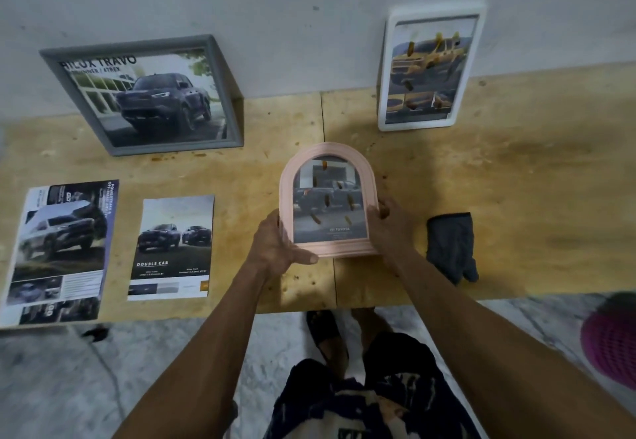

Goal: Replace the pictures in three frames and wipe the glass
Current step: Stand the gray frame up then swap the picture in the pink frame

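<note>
Pink arched frame [327, 197]: held above the near middle of the wooden table [516, 170], glass side up, a truck picture visible behind the glass. The left hand [275, 246] grasps its lower left edge, thumb laid along the bottom rail; the right hand [390, 228] grasps its lower right side, fingers curled round the edge. Brown smudges mark the glass.

Grey cloth [452, 246]: lies crumpled on the table just right of the right hand, untouched.

Risks, as judged. Both grips sit low on the frame, so the arched top is unsupported; a slackened grip could tip it onto the table and crack the glass. Fingers wrapped over the edge may add prints to the glass before wiping. Freeing one hand to reach the cloth would leave the frame on a single low grip.

Count. Frames: three, namely the pink one in hand, a grey frame [151, 94] and a white frame [430, 66], both leaning against the wall [275, 8]. Loose pictures: two, a large sheet [62, 252] and a smaller sheet [172, 249], flat on the table's left. Cloths: one.
</note>
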A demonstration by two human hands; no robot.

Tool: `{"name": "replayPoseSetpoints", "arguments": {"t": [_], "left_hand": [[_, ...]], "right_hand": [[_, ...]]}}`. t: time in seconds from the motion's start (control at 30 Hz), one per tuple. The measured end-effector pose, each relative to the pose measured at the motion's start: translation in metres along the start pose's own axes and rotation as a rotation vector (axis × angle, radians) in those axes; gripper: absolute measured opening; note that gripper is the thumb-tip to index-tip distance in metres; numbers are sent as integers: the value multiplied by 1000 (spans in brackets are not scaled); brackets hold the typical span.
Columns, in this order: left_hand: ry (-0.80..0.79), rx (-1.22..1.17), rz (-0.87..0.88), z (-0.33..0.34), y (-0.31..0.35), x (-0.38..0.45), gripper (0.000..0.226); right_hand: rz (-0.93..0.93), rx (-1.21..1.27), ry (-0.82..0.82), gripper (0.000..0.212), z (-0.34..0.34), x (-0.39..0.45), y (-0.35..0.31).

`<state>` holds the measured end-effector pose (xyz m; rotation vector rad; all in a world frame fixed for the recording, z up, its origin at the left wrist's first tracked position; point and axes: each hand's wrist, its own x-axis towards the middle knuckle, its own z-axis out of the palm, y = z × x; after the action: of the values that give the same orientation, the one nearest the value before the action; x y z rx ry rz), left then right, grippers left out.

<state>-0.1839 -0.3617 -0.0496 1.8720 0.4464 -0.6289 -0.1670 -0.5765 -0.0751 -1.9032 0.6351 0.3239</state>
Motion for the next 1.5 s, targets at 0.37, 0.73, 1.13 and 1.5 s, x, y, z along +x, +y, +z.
{"name": "replayPoseSetpoints", "arguments": {"t": [0.37, 0.73, 1.13, 1.5], "left_hand": [[169, 362, -58, 23, -12, 14, 100], [177, 414, -32, 24, -17, 15, 107], [183, 441, -4, 23, -21, 17, 106], [190, 412, 12, 23, -26, 19, 100]], "right_hand": [[-85, -341, 13, 21, 14, 13, 20], [224, -683, 547, 46, -36, -12, 38], [220, -266, 539, 40, -55, -16, 47], [265, 748, 125, 36, -47, 7, -3]]}}
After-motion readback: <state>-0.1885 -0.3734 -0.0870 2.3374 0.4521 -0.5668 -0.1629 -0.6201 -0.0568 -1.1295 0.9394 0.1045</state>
